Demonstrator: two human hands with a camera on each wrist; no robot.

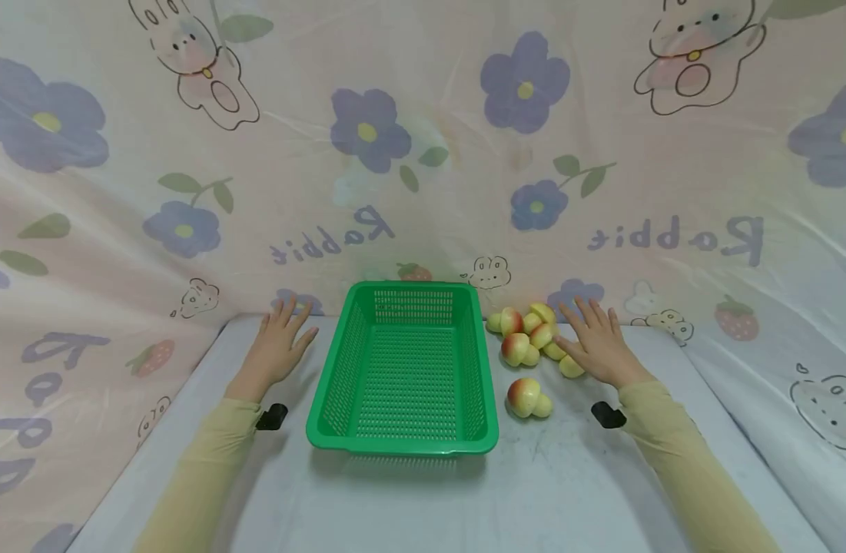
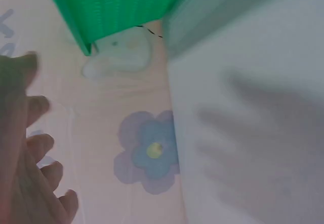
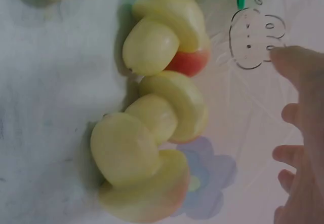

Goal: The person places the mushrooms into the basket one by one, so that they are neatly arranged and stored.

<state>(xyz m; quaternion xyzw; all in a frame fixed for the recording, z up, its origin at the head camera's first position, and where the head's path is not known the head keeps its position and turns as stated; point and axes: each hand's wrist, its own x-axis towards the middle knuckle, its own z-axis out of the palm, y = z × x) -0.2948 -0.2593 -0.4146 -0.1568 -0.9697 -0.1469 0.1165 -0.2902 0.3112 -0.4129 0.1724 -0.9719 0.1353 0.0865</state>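
Observation:
A green perforated plastic basket [image 1: 407, 384] stands upright on the white table between my hands, with nothing in it. My left hand [image 1: 279, 346] hovers to its left, fingers spread, touching nothing. To the basket's right lie several yellow mushroom-shaped pieces with red-tinged caps; one mushroom-shaped piece [image 1: 526, 397] sits nearer me, apart from the cluster. My right hand [image 1: 598, 342] is held beside the cluster with its fingers spread and holds nothing. In the right wrist view, three mushroom-shaped pieces [image 3: 126, 145] lie in a touching row, away from the fingers [image 3: 296, 155].
A fabric curtain [image 1: 436, 177] printed with flowers and rabbits hangs right behind the table [image 1: 423, 507] and along both sides. Small black wrist devices show below each hand, the left device [image 1: 273, 417] and the right device [image 1: 608, 415].

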